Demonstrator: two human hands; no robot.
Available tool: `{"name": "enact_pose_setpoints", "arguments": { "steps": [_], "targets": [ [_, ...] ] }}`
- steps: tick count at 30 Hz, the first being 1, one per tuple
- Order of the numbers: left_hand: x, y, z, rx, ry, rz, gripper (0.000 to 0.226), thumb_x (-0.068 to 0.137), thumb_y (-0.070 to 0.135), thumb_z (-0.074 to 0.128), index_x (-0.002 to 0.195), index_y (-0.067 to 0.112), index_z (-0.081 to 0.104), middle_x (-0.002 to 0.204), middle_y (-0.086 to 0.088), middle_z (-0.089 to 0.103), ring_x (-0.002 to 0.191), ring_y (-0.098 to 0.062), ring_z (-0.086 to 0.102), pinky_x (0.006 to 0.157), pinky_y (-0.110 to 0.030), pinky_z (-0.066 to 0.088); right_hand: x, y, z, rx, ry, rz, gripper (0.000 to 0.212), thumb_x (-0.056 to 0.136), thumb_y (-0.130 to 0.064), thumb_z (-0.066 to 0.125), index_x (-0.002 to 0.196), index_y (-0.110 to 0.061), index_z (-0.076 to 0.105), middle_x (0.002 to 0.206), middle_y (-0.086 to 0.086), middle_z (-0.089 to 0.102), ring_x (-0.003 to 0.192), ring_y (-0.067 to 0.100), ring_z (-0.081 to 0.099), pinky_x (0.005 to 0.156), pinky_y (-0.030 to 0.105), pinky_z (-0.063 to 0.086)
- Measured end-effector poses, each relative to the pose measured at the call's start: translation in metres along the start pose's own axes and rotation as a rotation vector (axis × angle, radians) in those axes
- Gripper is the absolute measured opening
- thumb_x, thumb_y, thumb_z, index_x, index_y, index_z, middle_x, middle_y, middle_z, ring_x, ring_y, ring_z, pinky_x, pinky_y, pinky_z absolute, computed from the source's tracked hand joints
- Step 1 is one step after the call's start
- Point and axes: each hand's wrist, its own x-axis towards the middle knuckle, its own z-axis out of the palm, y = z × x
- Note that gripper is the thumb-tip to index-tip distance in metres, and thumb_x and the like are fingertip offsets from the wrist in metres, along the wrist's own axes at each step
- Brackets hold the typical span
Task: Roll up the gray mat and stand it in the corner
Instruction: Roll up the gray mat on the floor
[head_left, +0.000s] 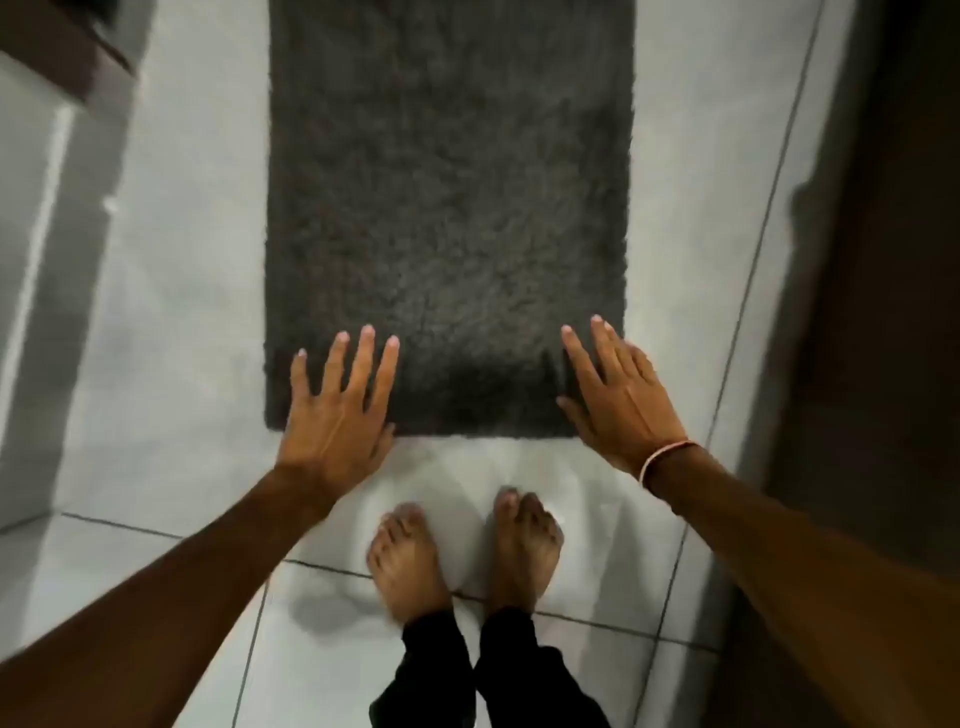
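A shaggy gray mat (447, 208) lies flat and unrolled on the white tiled floor, running away from me to the top of the view. My left hand (340, 415) hovers over its near left corner with fingers spread and nothing in it. My right hand (618, 400) is over the near right corner, fingers apart and empty, with a thin bracelet on the wrist. Whether either palm touches the pile I cannot tell. My bare feet (462, 551) stand on the tiles just short of the mat's near edge.
A dark wooden door or panel (883, 260) runs along the right side. On the left stand a white cabinet or wall face (47, 260) and a dark brown object (62, 47) at the top left. White floor tiles (171, 364) flank the mat.
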Motion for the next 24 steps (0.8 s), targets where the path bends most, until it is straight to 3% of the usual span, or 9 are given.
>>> {"name": "enact_pose_setpoints", "arguments": {
  "steps": [2, 5, 10, 15, 18, 20, 22, 24],
  "targets": [
    [0.021, 0.009, 0.054, 0.031, -0.121, -0.007, 0.106, 0.088, 0.051, 0.060, 0.159, 0.014, -0.009, 0.168, -0.021, -0.003, 0.155, -0.042, 0.006, 0.119, -0.071, 0.016, 0.021, -0.003, 0.061, 0.082, -0.058, -0.048, 0.076, 0.099, -0.039, 0.054, 0.159, -0.010, 0.016, 0.166, 0.027, 0.012, 0.151, 0.043, 0.020, 0.122, 0.057, 0.028],
    [0.033, 0.019, 0.099, 0.136, -0.212, 0.033, 0.112, 0.086, 0.045, 0.063, 0.157, 0.012, -0.016, 0.167, -0.024, -0.009, 0.155, -0.041, 0.000, 0.121, -0.068, 0.015, 0.026, -0.015, 0.109, 0.011, -0.102, -0.092, 0.083, 0.093, -0.047, 0.060, 0.158, -0.011, 0.022, 0.165, 0.027, 0.014, 0.150, 0.044, 0.022, 0.123, 0.056, 0.023],
    [0.049, 0.021, 0.132, 0.213, -0.197, 0.045, 0.106, 0.080, 0.021, 0.072, 0.158, 0.005, 0.002, 0.162, -0.036, 0.010, 0.150, -0.049, 0.018, 0.113, -0.069, 0.033, 0.032, -0.029, 0.147, -0.108, -0.064, -0.096, 0.088, 0.082, -0.050, 0.066, 0.151, -0.006, 0.034, 0.159, 0.035, 0.025, 0.146, 0.048, 0.029, 0.117, 0.062, 0.030],
    [0.057, 0.009, 0.115, 0.173, -0.253, 0.084, 0.096, 0.080, 0.007, 0.072, 0.157, 0.009, 0.014, 0.159, -0.032, 0.023, 0.144, -0.047, 0.030, 0.103, -0.059, 0.049, 0.041, -0.028, 0.134, -0.202, -0.139, -0.121, 0.079, 0.084, -0.042, 0.063, 0.148, -0.004, 0.038, 0.155, 0.037, 0.031, 0.144, 0.050, 0.033, 0.117, 0.067, 0.024],
    [0.074, 0.002, 0.087, 0.093, -0.241, 0.100, 0.073, 0.081, 0.006, 0.069, 0.147, 0.010, 0.037, 0.147, -0.024, 0.048, 0.126, -0.040, 0.054, 0.085, -0.051, 0.057, 0.047, -0.025, 0.116, -0.262, -0.150, -0.175, 0.054, 0.087, -0.028, 0.059, 0.133, 0.000, 0.056, 0.139, 0.036, 0.055, 0.130, 0.049, 0.051, 0.119, 0.061, 0.028],
    [0.085, -0.007, 0.064, 0.033, -0.200, 0.061, 0.063, 0.085, 0.003, 0.063, 0.145, 0.009, 0.041, 0.131, -0.020, 0.063, 0.114, -0.038, 0.062, 0.084, -0.048, 0.055, 0.059, -0.022, 0.094, -0.254, -0.098, -0.175, 0.041, 0.088, -0.022, 0.053, 0.122, -0.001, 0.063, 0.122, 0.027, 0.069, 0.118, 0.043, 0.062, 0.123, 0.055, 0.025],
    [0.099, -0.016, 0.047, 0.031, -0.151, 0.010, 0.067, 0.087, 0.001, 0.060, 0.148, 0.011, 0.034, 0.132, -0.019, 0.059, 0.117, -0.037, 0.058, 0.093, -0.050, 0.050, 0.074, -0.019, 0.068, -0.234, -0.025, -0.140, 0.040, 0.090, -0.022, 0.053, 0.124, -0.004, 0.062, 0.116, 0.021, 0.072, 0.115, 0.041, 0.063, 0.122, 0.053, 0.025],
    [0.116, -0.028, 0.031, 0.082, -0.071, -0.020, 0.074, 0.080, 0.001, 0.070, 0.143, 0.015, 0.032, 0.136, -0.018, 0.049, 0.120, -0.036, 0.050, 0.097, -0.050, 0.046, 0.091, -0.011, 0.046, -0.236, 0.090, -0.123, 0.039, 0.091, -0.019, 0.058, 0.128, -0.006, 0.060, 0.116, 0.019, 0.070, 0.110, 0.040, 0.063, 0.115, 0.056, 0.035]
  ]
}}
